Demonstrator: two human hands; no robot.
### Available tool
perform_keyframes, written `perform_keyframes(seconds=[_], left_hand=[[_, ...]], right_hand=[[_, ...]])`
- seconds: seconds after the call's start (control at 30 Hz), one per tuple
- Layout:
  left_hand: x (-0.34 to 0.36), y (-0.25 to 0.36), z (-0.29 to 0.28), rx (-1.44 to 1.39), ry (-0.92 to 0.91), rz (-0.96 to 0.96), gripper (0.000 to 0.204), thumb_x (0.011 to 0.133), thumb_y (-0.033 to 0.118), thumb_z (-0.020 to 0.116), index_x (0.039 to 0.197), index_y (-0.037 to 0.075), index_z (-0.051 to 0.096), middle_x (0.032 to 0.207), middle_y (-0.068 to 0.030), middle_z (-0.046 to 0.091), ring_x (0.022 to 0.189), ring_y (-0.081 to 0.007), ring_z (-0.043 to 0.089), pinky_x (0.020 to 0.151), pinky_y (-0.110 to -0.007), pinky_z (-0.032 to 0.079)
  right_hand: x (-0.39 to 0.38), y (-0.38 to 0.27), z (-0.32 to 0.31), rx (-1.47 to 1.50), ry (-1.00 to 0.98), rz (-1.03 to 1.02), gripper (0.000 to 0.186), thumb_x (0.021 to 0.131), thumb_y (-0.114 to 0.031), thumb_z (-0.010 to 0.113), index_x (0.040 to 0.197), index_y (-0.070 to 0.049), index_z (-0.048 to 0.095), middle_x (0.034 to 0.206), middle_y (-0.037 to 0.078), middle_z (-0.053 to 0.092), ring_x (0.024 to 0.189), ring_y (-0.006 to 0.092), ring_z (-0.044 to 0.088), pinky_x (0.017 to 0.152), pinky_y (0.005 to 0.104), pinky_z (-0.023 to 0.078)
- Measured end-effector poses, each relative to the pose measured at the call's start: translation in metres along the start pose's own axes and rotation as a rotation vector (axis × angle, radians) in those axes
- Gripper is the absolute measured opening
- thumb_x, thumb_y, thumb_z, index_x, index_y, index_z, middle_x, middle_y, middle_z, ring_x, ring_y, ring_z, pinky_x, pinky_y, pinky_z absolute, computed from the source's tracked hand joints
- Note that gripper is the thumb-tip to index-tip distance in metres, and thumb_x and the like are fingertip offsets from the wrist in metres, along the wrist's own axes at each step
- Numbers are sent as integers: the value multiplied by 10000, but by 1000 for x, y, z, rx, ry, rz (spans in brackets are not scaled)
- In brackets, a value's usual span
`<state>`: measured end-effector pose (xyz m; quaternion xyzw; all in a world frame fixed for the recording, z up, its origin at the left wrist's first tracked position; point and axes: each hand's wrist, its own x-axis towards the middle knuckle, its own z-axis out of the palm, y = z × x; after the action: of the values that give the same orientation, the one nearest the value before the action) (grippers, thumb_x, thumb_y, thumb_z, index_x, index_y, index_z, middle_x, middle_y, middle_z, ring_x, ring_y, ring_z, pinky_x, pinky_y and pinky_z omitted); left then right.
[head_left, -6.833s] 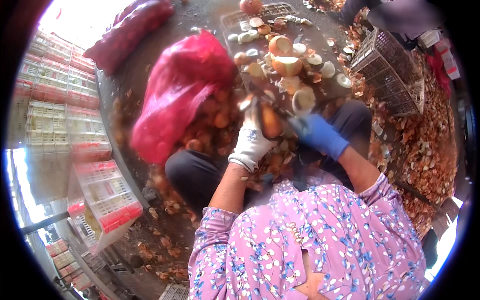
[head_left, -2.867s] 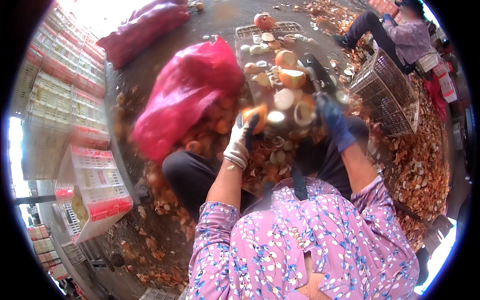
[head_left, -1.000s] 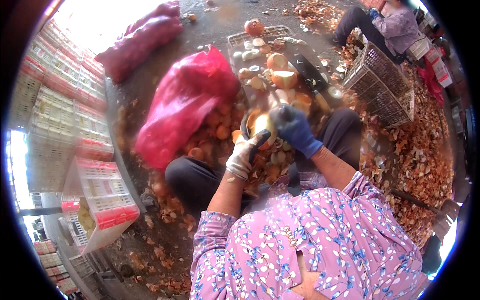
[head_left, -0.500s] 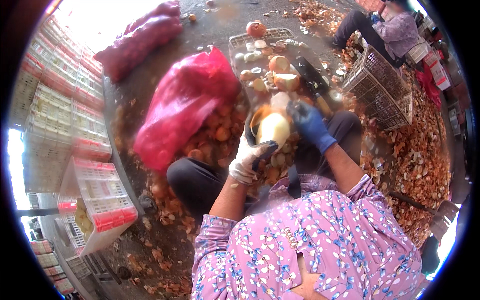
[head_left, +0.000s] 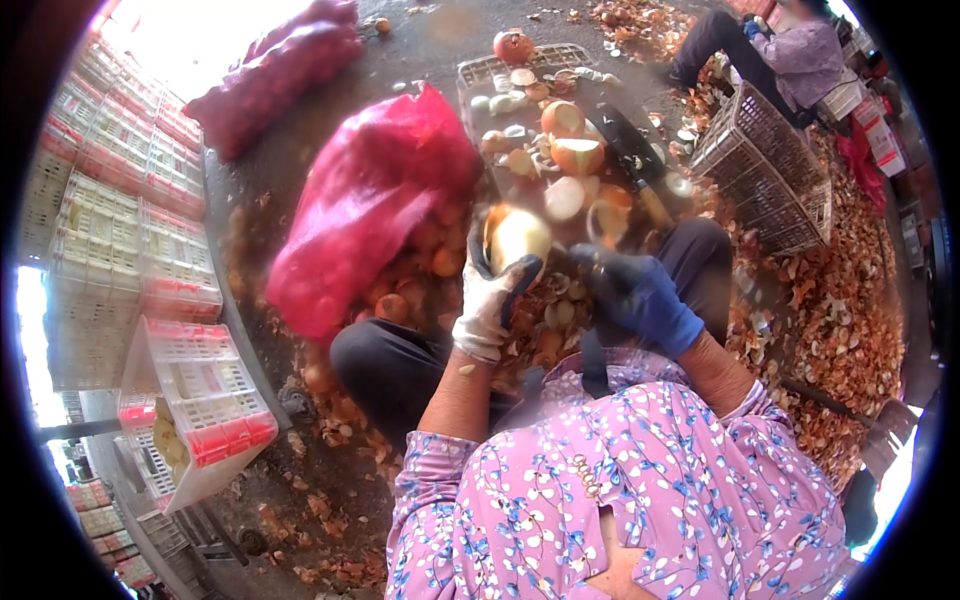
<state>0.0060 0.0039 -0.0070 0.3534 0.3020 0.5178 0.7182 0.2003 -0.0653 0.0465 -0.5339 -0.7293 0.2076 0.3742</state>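
A mostly peeled white onion (head_left: pixel 521 238) rests in my left hand (head_left: pixel 494 290), in a white glove with dark fingers, closed round it. Brown skin still clings to the onion's left side. To its right, my blue-gloved right hand (head_left: pixel 640 292) is apart from the onion; its fingers are smeared by motion. A curl of onion skin (head_left: pixel 608 218) shows just beyond those fingertips, and I cannot tell whether they touch it. Beyond my hands, cut onions (head_left: pixel 577 155) and pale slices lie on an upturned crate (head_left: pixel 480 74). A cleaver (head_left: pixel 628 145) with a wooden handle lies at their right.
A pink mesh sack (head_left: pixel 375 190) spills onions (head_left: pixel 445 262) left of my knees; another full sack (head_left: pixel 285 75) lies farther off. Stacked white crates (head_left: pixel 100 250) line the left. A plastic crate (head_left: pixel 765 170) stands at right among onion skins (head_left: pixel 840 300), near a seated person (head_left: pixel 795 60).
My left hand has shifted slightly left with the onion. My right hand has moved away from it, toward me and to the right. A skin curl now shows between the crate and my right hand.
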Motion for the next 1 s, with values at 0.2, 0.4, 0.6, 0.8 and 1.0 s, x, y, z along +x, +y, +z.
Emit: perform_keyframes(seconds=[0.2, 0.4, 0.6, 0.8, 1.0], left_hand=[[5, -14, -12, 39, 43, -46, 818, 723, 94, 802, 1428, 58, 391, 1312, -101, 527, 1160, -213, 559, 960, -343, 496], [16, -42, -24, 660, 67, 91, 885, 696, 132, 837, 1433, 0, 365, 1319, -127, 527, 1187, -217, 537, 1013, -329, 448], [23, -49, -32, 846, 36, 79, 998, 676, 215, 867, 1475, 9, 306, 1392, -190, 442, 1280, -291, 473, 1071, -334, 388], [20, -52, -35, 1019, -35, 249, 908, 698, 160, 842, 1443, 8, 346, 1382, -153, 473, 1240, -241, 507, 1045, -319, 414], [27, -59, -40, 640, -92, 149, 955, 674, 71, 851, 1463, 38, 314, 1378, -113, 481, 1224, -203, 516, 1040, -311, 425]], right_hand=[[-1, 5, 7, -268, -41, 132, 330, 931, -250, 602, 1235, -123, 617, 853, 198, 673, 762, 377, 663, 633, 441, 523], [4, 24, 23, -369, -74, 158, 284, 943, -322, 568, 1140, -130, 638, 794, 194, 663, 721, 385, 653, 619, 473, 512], [39, 43, 13, -180, -341, 325, 333, 962, -375, 516, 1024, -82, 659, 876, 209, 674, 830, 415, 646, 730, 479, 505], [52, 54, 10, -198, -435, 272, 361, 963, -355, 507, 1016, -40, 675, 889, 197, 684, 807, 356, 660, 738, 426, 501], [41, 119, 35, 415, -700, 651, 249, 972, -239, 498, 1127, -124, 655, 976, 20, 637, 793, 79, 556, 685, 233, 468]])
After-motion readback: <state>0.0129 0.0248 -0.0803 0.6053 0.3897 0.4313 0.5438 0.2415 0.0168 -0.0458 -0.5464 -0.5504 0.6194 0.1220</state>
